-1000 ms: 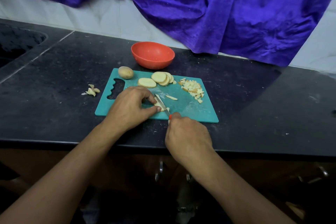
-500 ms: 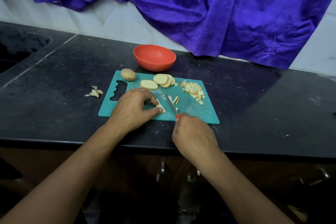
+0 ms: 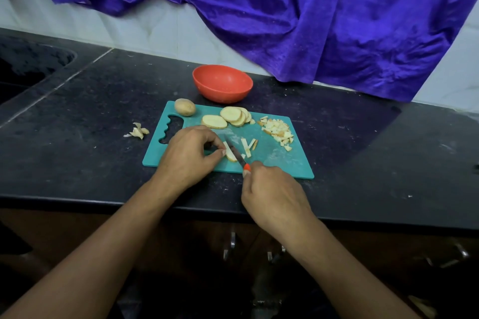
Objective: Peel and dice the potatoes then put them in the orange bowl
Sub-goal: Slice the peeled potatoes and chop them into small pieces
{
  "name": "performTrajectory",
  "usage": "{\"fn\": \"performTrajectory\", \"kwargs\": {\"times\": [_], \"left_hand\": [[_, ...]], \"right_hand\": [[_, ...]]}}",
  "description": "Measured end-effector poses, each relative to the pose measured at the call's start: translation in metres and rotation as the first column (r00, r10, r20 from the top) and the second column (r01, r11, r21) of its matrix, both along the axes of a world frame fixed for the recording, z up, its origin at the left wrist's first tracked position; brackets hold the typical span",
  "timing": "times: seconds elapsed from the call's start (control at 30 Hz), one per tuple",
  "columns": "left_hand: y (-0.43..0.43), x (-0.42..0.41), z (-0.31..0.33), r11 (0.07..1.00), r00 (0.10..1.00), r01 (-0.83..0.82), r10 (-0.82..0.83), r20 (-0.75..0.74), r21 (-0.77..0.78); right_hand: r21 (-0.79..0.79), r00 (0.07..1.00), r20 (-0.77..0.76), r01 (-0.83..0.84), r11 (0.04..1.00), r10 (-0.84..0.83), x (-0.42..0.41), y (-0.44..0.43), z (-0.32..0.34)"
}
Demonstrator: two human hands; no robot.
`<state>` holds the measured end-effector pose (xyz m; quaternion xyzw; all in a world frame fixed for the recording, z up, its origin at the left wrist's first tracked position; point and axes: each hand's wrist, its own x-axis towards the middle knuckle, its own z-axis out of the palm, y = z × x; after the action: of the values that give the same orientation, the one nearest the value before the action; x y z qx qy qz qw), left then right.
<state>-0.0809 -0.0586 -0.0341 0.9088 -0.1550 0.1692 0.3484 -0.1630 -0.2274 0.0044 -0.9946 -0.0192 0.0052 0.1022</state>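
Note:
On a teal cutting board [image 3: 282,163], my left hand [image 3: 189,153] pinches a potato slice [image 3: 230,154] near the front edge. My right hand [image 3: 272,189] grips a knife [image 3: 237,153] by its orange handle, the blade lying across that slice. Cut strips [image 3: 248,146] lie just right of the blade. Further back on the board sit a whole unpeeled potato [image 3: 184,107], a fan of round slices [image 3: 230,116] and a pile of diced pieces [image 3: 278,132]. The orange bowl [image 3: 222,83] stands behind the board with nothing visible inside.
A small heap of peel [image 3: 137,131] lies on the black counter [image 3: 363,150] left of the board. A sink basin [image 3: 26,65] is set in at the far left. Purple cloth [image 3: 285,13] hangs over the tiled wall behind.
The knife cut strips off the slice and pushed them right, then came back onto the slice under my left fingers. My left hand kept its hold.

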Motion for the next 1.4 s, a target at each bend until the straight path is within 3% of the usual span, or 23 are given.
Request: {"fn": "performTrajectory", "kwargs": {"times": [0.87, 1.4], "left_hand": [[-0.001, 0.000, -0.001, 0.997, 0.999, 0.024, -0.026, 0.025, 0.067], [-0.002, 0.001, 0.000, 0.996, 1.000, 0.005, -0.006, 0.011, 0.092]], "right_hand": [[-0.176, 0.997, -0.066, -0.048, 0.983, 0.037, 0.010, 0.013, -0.002], [0.031, 0.997, -0.055, 0.048, 0.998, -0.046, 0.009, 0.000, -0.007]]}}
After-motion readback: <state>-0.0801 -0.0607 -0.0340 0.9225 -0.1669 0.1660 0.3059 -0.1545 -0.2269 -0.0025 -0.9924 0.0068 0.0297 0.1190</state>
